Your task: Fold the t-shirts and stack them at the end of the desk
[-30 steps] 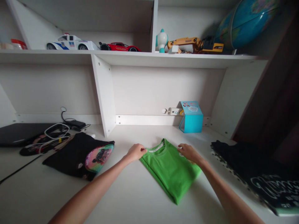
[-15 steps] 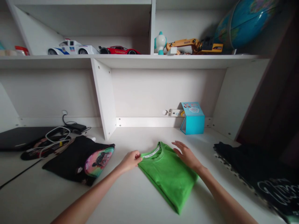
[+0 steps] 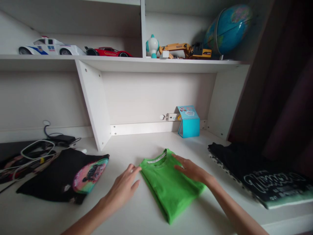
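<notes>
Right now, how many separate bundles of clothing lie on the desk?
3: the green shirt at centre, the black garment at frame left, and the dark lettered clothing at frame right. More layers may be hidden underneath.

Soft, dim light leaves the right edge dark.

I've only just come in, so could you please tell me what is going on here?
A person's right hand is spread over a folded green shirt on a white desk. Their left hand, loosely open, is at its far left corner; contact is unclear. A black garment lies to the left, dark clothing to the right.
</notes>
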The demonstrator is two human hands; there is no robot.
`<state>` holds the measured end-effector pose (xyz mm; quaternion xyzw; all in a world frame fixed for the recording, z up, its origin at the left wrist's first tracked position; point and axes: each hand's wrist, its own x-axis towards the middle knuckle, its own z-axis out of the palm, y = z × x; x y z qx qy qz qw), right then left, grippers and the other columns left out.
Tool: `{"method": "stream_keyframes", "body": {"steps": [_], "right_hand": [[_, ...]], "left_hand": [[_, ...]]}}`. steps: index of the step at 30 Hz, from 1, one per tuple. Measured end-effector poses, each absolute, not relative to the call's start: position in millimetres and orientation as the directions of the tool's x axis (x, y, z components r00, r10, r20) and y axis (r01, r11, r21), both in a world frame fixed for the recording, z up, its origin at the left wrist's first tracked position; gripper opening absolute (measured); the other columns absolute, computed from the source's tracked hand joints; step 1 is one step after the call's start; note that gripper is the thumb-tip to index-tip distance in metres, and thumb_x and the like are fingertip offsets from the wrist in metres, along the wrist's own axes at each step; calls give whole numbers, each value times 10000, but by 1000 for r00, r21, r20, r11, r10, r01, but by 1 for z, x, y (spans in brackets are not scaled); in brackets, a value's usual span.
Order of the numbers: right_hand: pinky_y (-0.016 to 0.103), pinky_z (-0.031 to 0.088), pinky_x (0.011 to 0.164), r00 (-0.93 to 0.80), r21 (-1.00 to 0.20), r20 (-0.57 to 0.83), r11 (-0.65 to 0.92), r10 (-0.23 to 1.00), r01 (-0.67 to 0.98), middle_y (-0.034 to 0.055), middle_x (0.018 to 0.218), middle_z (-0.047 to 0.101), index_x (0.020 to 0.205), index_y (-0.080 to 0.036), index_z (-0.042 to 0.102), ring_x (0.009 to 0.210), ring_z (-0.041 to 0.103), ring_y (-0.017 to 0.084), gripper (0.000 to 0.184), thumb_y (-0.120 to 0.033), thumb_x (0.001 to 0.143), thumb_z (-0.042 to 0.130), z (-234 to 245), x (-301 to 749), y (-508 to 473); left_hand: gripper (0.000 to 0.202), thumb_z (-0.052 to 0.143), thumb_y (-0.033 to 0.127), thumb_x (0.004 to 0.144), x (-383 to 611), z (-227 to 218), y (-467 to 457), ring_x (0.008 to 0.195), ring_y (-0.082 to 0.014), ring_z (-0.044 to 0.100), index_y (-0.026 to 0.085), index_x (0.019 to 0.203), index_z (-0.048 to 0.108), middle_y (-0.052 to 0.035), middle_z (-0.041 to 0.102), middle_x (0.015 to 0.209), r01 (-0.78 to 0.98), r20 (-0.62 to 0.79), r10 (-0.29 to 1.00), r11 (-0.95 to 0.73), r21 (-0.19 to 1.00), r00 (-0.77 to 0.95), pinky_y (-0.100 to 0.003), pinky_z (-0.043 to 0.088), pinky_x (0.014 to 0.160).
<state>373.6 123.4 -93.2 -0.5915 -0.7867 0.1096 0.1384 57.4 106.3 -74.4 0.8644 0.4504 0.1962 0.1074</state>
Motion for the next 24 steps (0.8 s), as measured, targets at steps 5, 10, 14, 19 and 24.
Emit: {"method": "stream_keyframes", "body": {"steps": [5, 10, 14, 19, 24], "right_hand": [[384, 394, 772, -16, -322, 127, 57, 992, 945, 160, 879, 613, 891, -120, 592, 852, 569, 275, 279, -338, 801, 443, -108, 406, 110], [253, 398, 599, -2, -439, 136, 62, 991, 896, 42, 705, 615, 738, -191, 527, 659, 569, 167, 130, -311, 756, 479, -117, 405, 94], [215, 414, 540, -2, -565, 153, 89, 988, 820, 9, 699, 628, 847, -196, 500, 603, 579, 130, 155, -310, 770, 431, -110, 407, 78], [241, 433, 593, -2, -604, 221, 139, 975, 785, 7, 777, 650, 963, -209, 563, 611, 577, 135, 271, -261, 735, 425, -81, 439, 66], [260, 412, 610, 83, -426, 410, 110, 908, 898, 14, 769, 656, 919, -227, 667, 629, 565, 162, 295, -328, 720, 474, -22, 508, 50]], "left_hand": [[534, 445, 117, 779, 73, -79, 73, 1108, -205, 470, 307, 1277, 412, -49, 411, 1271, 657, 172, 727, -678, 328, 665, -326, 378, 949], [434, 373, 64, 804, 97, -82, 86, 822, -122, 589, 272, 1144, 543, -40, 454, 1204, 636, 217, 686, -726, 261, 695, -235, 460, 800], [348, 346, 92, 851, 109, -76, 92, 804, -127, 611, 233, 1030, 610, -39, 512, 1162, 590, 271, 649, -760, 273, 711, -238, 470, 791], [301, 383, 73, 859, 143, -57, 101, 980, -157, 585, 186, 1027, 605, -60, 582, 1136, 411, 445, 540, -839, 357, 714, -254, 452, 872], [277, 421, 73, 856, 219, -18, 115, 1039, -170, 570, 180, 1011, 624, -64, 619, 1109, 307, 588, 396, -918, 251, 705, -285, 451, 910]]}}
